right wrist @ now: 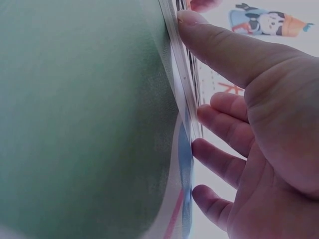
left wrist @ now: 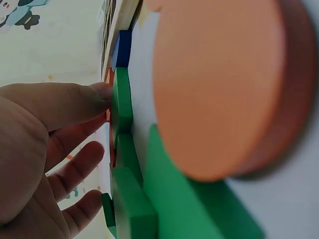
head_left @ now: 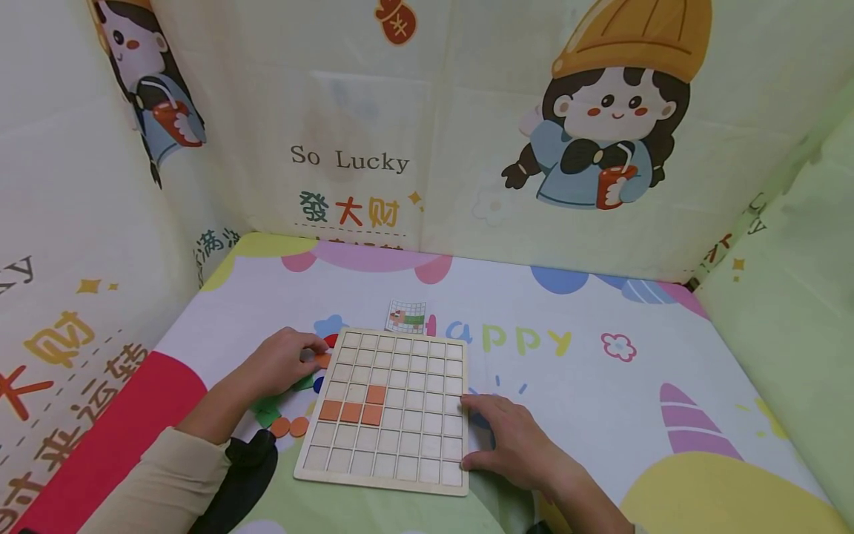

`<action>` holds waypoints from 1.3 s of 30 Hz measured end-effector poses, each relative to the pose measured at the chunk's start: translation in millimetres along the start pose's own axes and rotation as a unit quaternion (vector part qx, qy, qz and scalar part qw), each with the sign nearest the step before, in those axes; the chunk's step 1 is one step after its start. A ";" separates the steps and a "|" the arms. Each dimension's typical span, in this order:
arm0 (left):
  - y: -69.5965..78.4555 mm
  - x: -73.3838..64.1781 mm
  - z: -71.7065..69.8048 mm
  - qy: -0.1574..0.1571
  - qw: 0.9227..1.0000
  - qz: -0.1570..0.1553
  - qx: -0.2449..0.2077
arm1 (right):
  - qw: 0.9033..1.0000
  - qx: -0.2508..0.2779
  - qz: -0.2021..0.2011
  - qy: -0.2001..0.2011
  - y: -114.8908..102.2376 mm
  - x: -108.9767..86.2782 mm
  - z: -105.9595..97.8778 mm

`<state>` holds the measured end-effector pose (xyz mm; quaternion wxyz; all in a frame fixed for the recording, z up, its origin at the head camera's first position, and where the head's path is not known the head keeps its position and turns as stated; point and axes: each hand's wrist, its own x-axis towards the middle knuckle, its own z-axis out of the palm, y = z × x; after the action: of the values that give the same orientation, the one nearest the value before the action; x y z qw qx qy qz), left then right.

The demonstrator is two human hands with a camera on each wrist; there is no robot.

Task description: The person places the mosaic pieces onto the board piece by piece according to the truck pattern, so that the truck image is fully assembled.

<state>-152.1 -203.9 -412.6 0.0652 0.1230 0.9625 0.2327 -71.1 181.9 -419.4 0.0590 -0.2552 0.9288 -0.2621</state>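
Note:
A wooden grid board [head_left: 407, 445] lies on the table, with several orange squares [head_left: 350, 412] set in its cells at the left. At the board's upper left edge my left hand [head_left: 283, 363] pinches a small orange piece [head_left: 323, 360] between thumb and index finger. In the left wrist view the thumb tip is beside a green piece [left wrist: 122, 99], which partly hides the pinched piece. My right hand [head_left: 510, 437] touches the board's right edge with thumb and fingertips, the fingers fairly straight. The right wrist view shows the thumb [right wrist: 224, 42] against that edge.
Left of the board lie loose pieces: orange discs [head_left: 289, 427], green pieces [head_left: 267, 410], and a dark blue one [head_left: 318, 384]. Behind the board is a small picture card [head_left: 405, 317] with a grid pattern. Printed cloth walls [head_left: 467, 148] stand around the table.

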 end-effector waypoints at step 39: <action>-1.0 2.5 -1.5 0.061 0.991 0.059 0.101 | 1.000 0.001 0.004 -0.004 -0.6 0.4 0.9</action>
<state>-155.0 -204.7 -411.9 -0.0203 0.1709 0.9744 0.1450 -70.9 180.8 -419.8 0.0635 -0.2524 0.9295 -0.2614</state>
